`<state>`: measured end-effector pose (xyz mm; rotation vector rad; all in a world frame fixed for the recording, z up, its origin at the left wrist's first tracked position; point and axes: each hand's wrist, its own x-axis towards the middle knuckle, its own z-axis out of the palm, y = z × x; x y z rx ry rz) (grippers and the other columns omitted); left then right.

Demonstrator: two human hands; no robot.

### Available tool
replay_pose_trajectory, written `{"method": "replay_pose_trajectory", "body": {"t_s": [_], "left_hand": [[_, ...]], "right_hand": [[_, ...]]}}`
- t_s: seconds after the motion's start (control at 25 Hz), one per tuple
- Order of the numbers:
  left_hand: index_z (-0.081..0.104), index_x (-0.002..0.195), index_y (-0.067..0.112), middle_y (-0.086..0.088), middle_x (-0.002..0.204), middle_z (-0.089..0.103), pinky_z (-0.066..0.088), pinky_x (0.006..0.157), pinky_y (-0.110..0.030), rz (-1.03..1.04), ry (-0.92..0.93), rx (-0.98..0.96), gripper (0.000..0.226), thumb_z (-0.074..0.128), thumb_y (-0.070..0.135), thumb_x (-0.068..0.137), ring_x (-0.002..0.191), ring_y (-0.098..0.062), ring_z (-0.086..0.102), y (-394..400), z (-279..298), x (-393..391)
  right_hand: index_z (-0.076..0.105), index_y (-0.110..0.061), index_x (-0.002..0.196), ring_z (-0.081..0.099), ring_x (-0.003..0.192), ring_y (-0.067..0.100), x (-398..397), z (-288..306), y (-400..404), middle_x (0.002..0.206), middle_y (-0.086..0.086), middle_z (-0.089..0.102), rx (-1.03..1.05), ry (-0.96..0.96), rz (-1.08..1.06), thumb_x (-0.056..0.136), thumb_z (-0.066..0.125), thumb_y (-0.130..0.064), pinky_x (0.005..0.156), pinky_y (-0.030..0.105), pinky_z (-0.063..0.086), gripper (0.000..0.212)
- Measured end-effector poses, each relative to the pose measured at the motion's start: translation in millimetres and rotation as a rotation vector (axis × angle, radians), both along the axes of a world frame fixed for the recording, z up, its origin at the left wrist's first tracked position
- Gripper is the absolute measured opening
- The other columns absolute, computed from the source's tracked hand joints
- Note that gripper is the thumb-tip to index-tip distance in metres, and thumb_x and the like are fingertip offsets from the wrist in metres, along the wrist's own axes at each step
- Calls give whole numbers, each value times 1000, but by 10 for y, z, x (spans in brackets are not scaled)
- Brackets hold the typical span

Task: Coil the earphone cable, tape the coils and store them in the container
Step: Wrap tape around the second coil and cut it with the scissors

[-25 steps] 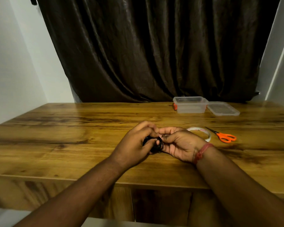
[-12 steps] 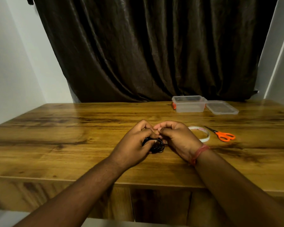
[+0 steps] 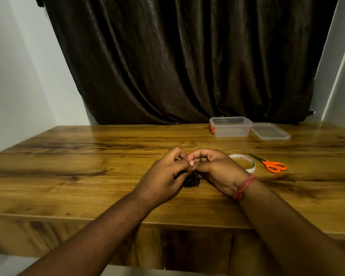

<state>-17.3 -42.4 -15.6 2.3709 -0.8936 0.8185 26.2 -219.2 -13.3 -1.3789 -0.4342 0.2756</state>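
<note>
Black earphone cable, wound into a small bundle of coils (image 3: 192,178), sits between our two hands just above the glossy brown wooden counter (image 3: 88,166), near its front middle. Our left hand (image 3: 163,176) has its grip curled round the left side of the bundle, thumb and forefinger pinching at the top. Our right hand (image 3: 217,170), with a red thread band (image 3: 244,186) at the wrist, meets it fingertip to fingertip, its grip narrow and pinching at the top of the coils; we cannot tell whether tape lies under the fingers. Just beside the right hand lies a white roll of tape (image 3: 249,162), and next to that orange-handled scissors (image 3: 271,165). Well apart, at the far edge before the dark brown curtain (image 3: 187,56), stands a clear plastic container (image 3: 230,127), open, with its clear lid (image 3: 270,132) just beside it.
</note>
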Motion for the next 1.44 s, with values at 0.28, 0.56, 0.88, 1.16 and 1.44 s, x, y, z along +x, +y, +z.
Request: {"method": "replay_pose_trajectory", "body": {"t_s": [0.28, 0.56, 0.88, 1.16, 1.44], "left_hand": [[64, 96, 27, 15, 100, 48, 46, 75, -12, 11, 89, -95, 13, 66, 16, 89, 95, 0, 52, 4, -45, 72], [68, 95, 25, 12, 99, 55, 48, 76, -13, -20, 171, -222, 8, 67, 18, 92, 95, -3, 57, 1, -43, 77], [64, 82, 9, -1, 89, 62, 50, 52, -10, -12, 330, -484, 10, 71, 8, 88, 67, -2, 67, -33, -17, 77], [63, 78, 26, 5, 76, 70, 50, 45, -17, 78, 375, -457, 15, 72, 19, 88, 60, -5, 70, -6, -85, 143], [62, 77, 21, -2, 63, 67, 56, 50, -30, 68, 565, -682, 18, 71, 11, 89, 53, -14, 68, 15, -81, 185]], "right_hand": [[67, -10, 94, 60, 76, 22, 21, -18, 37, 75, 4, 68, 1, -89, -68, 90, 60, 5, 73, 34, 48, 17], [61, -11, 101, 63, 76, 19, 24, -17, 45, 73, -1, 68, -35, -157, -166, 91, 61, 4, 76, 37, 52, 18], [57, -16, 105, 62, 78, 15, -10, -2, 81, 75, -3, 68, -57, -241, -240, 88, 67, 1, 77, 35, 50, 25], [57, -21, 104, 65, 84, 26, -34, -11, 104, 80, 1, 70, -196, -348, -311, 88, 69, -5, 83, 46, 53, 26], [56, -35, 100, 63, 77, 1, -96, 4, 138, 87, -11, 68, -440, -574, -351, 89, 69, -12, 68, 16, 52, 29]]}}
